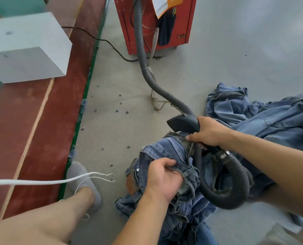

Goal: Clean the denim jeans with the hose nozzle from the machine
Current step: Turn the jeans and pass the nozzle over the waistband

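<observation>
Holding the jeans (166,152) bunched in my left hand (162,181) — my right hand (209,131) grips the nozzle (182,123) just above, ready to press it down.

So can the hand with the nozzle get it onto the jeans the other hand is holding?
Probably yes. The right hand grips the black nozzle just above the jeans, which the left hand bunches up. Nothing lies between nozzle and denim, and the hose looks slack.

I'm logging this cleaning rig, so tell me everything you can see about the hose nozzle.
The hose nozzle is a dark grey, smooth, wedge-shaped plastic head, its tip pointing left just above the bunched denim jeans. The right hand grips its handle. A ribbed grey hose loops from its rear toward the red machine.
</observation>
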`<state>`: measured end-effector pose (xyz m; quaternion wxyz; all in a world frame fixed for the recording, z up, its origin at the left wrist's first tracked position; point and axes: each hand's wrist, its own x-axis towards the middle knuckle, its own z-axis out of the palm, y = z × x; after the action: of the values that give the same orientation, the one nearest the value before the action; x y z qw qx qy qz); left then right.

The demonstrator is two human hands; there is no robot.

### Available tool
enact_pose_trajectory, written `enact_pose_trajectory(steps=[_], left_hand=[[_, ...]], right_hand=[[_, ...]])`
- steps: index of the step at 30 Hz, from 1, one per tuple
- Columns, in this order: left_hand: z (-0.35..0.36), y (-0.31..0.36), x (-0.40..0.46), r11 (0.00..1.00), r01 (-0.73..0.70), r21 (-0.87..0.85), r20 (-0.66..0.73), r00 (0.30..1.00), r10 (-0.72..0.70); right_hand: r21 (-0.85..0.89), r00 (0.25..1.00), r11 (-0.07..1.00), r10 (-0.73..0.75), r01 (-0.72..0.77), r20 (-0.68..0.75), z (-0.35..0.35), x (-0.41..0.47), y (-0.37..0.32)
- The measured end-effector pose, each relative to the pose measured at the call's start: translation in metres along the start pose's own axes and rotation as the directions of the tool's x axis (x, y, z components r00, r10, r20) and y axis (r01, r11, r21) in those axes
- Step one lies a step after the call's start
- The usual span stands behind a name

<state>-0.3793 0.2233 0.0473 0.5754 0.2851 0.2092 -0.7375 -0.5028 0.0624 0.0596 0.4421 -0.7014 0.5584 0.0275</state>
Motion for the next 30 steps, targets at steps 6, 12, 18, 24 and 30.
enact_pose_trajectory(steps=[6, 12, 18, 24, 30], left_hand=[[0.011, 0.011, 0.017, 0.986, -0.065, 0.155, -0.092, 0.993, 0.08], [0.009, 0.021, 0.017, 0.977, 0.02, 0.211, -0.005, 1.0, -0.02], [-0.008, 0.017, 0.016, 0.978, 0.046, 0.201, -0.033, 0.999, -0.041], [0.006, 0.005, 0.024, 1.0, -0.003, -0.003, -0.079, 0.997, 0.003], [0.008, -0.011, 0.03, 0.965, -0.024, 0.26, -0.248, 0.965, 0.09]], right_hand=[[-0.029, 0.999, 1.0, -0.009, 0.008, -0.033, 0.016, -0.015, 0.008], [0.108, 0.995, 0.994, 0.008, 0.002, -0.095, 0.002, -0.031, -0.001], [0.331, 0.991, 0.935, 0.13, -0.127, 0.012, 0.001, -0.024, 0.008], [0.38, 0.983, 0.911, 0.113, -0.162, 0.147, 0.007, -0.024, 0.002], [0.107, 0.994, 0.99, 0.102, -0.097, -0.04, 0.033, -0.023, 0.005]])
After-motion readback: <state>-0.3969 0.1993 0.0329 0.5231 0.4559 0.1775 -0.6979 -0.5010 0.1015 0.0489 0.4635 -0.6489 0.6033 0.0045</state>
